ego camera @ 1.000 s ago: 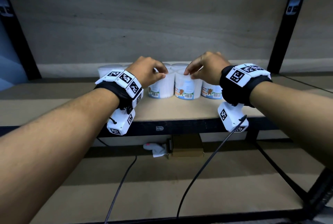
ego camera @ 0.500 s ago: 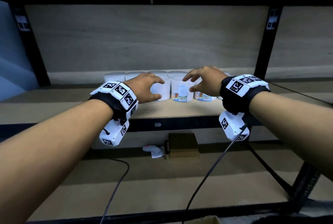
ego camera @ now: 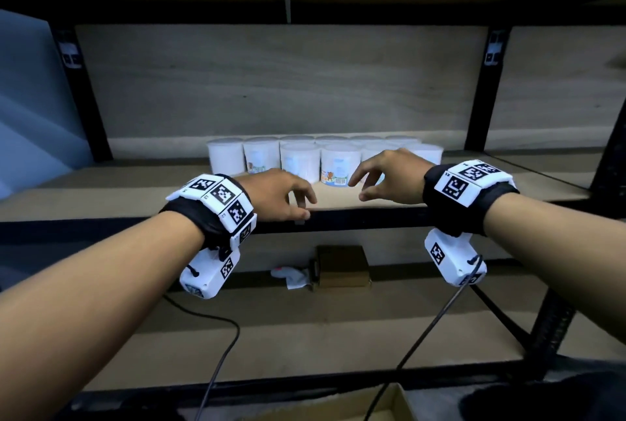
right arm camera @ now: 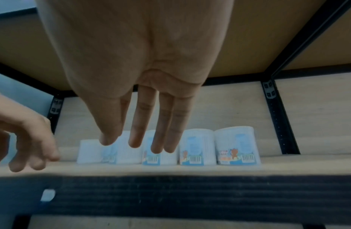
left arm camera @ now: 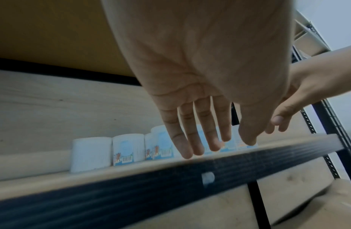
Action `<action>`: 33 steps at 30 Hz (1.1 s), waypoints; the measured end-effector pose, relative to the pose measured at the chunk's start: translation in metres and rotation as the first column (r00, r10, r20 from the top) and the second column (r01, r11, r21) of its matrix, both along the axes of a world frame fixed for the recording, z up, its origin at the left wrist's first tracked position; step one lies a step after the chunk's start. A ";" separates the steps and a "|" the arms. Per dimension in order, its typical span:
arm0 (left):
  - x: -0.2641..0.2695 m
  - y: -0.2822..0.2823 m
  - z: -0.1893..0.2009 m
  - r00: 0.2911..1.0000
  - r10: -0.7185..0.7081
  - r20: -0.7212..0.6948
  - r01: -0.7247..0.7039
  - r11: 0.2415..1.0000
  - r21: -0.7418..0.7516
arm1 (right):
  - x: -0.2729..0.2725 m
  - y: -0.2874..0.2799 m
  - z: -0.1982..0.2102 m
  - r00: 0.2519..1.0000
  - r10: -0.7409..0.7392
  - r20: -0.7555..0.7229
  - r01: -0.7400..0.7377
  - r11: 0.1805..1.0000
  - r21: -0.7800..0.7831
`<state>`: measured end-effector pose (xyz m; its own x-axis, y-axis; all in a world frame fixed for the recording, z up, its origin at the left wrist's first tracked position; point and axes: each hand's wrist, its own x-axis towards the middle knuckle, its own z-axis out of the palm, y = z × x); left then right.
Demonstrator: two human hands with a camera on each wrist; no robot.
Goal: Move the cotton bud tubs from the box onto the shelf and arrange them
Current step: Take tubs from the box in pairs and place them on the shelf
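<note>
Several white cotton bud tubs (ego camera: 338, 164) (left arm camera: 128, 149) (right arm camera: 237, 145) with blue bear labels stand in two rows on the wooden shelf (ego camera: 101, 190). My left hand (ego camera: 288, 197) (left arm camera: 206, 139) hovers over the shelf's front edge, fingers relaxed, holding nothing. My right hand (ego camera: 382, 176) (right arm camera: 141, 139) hangs just in front of the tubs, fingers loose and empty. Neither hand touches a tub. A corner of the cardboard box (ego camera: 366, 403) shows at the bottom edge of the head view.
The black metal front rail (ego camera: 355, 219) runs under the shelf edge, with black uprights (ego camera: 477, 88) at the sides. On the lower shelf lie a small brown box (ego camera: 342, 266) and a white object (ego camera: 291, 276). Cables (ego camera: 220, 353) trail from both wrist cameras.
Both hands let go of the front tubs and pulled back toward the shelf's front edge, fingers loosening. The head has drawn back and lower, showing more of the shelf and the box corner.
</note>
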<state>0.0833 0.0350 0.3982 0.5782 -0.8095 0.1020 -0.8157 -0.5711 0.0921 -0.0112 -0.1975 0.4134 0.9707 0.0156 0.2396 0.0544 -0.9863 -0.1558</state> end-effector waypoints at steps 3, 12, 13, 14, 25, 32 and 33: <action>-0.003 0.007 -0.024 0.997 -0.030 -0.078 0.034 0.998 0.052 | -0.006 0.004 -0.020 0.998 0.020 -0.052 -0.020 1.000 0.001; -0.008 0.022 -0.140 0.973 0.004 -0.231 0.030 0.989 0.146 | -0.011 0.035 -0.133 0.957 0.105 -0.271 -0.098 0.994 0.040; -0.010 0.025 -0.158 0.965 0.019 -0.263 0.022 0.988 0.150 | -0.012 0.040 -0.152 0.948 0.105 -0.301 -0.094 0.994 0.050; -0.012 0.027 -0.173 0.957 0.032 -0.289 0.016 0.987 0.161 | -0.013 0.043 -0.168 0.939 0.100 -0.330 -0.085 0.995 0.061; -0.039 0.053 -0.330 0.798 0.234 -0.555 -0.011 0.927 0.376 | -0.025 0.080 -0.328 0.758 0.101 -0.645 0.030 0.981 0.190; -0.053 0.067 -0.410 0.773 0.298 -0.560 -0.003 0.885 0.467 | -0.040 0.097 -0.401 0.621 0.112 -0.775 0.100 0.970 0.220; -0.055 0.068 -0.422 0.770 0.304 -0.561 0.017 0.869 0.494 | -0.043 0.099 -0.413 0.603 0.102 -0.791 0.117 0.970 0.214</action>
<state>0.0283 0.1031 -0.0238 0.4962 -0.5676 -0.6570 -0.5793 -0.7801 0.2364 -0.0541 -0.0988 0.0009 0.7763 0.0613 -0.6274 -0.2053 -0.9164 -0.3436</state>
